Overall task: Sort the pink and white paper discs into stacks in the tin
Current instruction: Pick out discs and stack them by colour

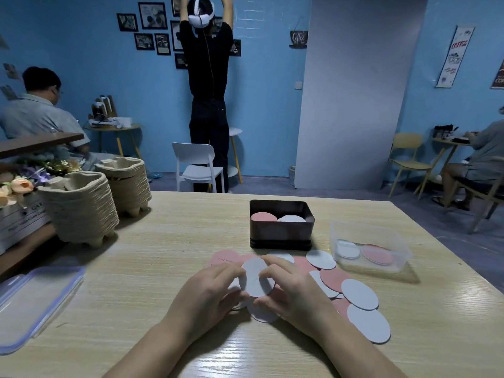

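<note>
A dark rectangular tin (281,236) stands mid-table with a pink stack (263,216) on its left and a white stack (293,218) on its right. In front of it lie several loose pink discs (334,278) and white discs (359,294), overlapping. My left hand (210,289) and my right hand (290,291) both pinch one white disc (256,279), held tilted just above the pile, the left at its left edge and the right at its right edge.
A clear plastic box (371,249) right of the tin holds a white and a pink disc. Its lid (35,304) lies at the left table edge. Stacked pulp trays (81,208) and flowers sit at the far left. People and chairs are beyond the table.
</note>
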`<state>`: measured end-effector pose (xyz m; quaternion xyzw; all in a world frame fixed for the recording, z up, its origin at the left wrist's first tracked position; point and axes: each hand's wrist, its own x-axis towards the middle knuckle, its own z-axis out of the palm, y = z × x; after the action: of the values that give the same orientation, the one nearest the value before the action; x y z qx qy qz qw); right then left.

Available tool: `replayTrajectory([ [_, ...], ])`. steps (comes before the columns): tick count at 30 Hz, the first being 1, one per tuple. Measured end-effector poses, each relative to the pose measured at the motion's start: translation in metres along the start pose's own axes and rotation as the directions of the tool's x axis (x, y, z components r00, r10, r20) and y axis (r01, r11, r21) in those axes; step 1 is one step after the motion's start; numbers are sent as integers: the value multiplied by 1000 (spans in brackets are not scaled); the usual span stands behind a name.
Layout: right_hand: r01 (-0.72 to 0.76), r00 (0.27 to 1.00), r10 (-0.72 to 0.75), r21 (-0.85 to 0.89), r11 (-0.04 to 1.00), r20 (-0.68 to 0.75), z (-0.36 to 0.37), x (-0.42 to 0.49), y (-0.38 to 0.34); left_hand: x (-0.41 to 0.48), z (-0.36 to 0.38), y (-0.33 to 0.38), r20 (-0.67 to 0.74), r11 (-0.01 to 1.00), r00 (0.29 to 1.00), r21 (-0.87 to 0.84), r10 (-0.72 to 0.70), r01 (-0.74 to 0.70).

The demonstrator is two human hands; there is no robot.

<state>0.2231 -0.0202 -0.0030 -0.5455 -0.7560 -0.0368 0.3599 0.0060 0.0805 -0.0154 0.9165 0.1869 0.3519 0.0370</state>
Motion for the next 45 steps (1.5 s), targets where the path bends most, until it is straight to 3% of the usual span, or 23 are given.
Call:
replayTrajectory([
  [5, 4, 999, -6, -52, 999, -32, -4, -5, 1, -1, -4, -1, 46, 999, 998, -11, -50, 50],
  [11, -126, 990, 122, -53, 991, -68, -11, -13, 17, -24, -30, -20, 115, 972, 967, 72, -229, 222],
  [19, -121, 990, 128, -107, 987, 62, -5, -10, 8, -19, -31, -12, 247, 964, 933, 118, -263, 240],
  [24, -157, 982, 164, -77, 985, 94, -6, -11, 8, -16, -28, -12, 220, 969, 944, 47, -246, 241],
  [31, -185, 979, 189, -48, 982, 82, -5, -10, 9, -12, -30, -9, -22, 984, 985, -56, -169, 167],
  [41, -130, 991, 130, -2, 992, 33, -2, -8, 9, 19, 1, 10, 31, 999, 999, -31, 31, -30],
  [45, -83, 996, 83, -11, 997, 31, 1, -6, 7, 17, 7, 11, 31, 998, 999, -44, 36, -35],
])
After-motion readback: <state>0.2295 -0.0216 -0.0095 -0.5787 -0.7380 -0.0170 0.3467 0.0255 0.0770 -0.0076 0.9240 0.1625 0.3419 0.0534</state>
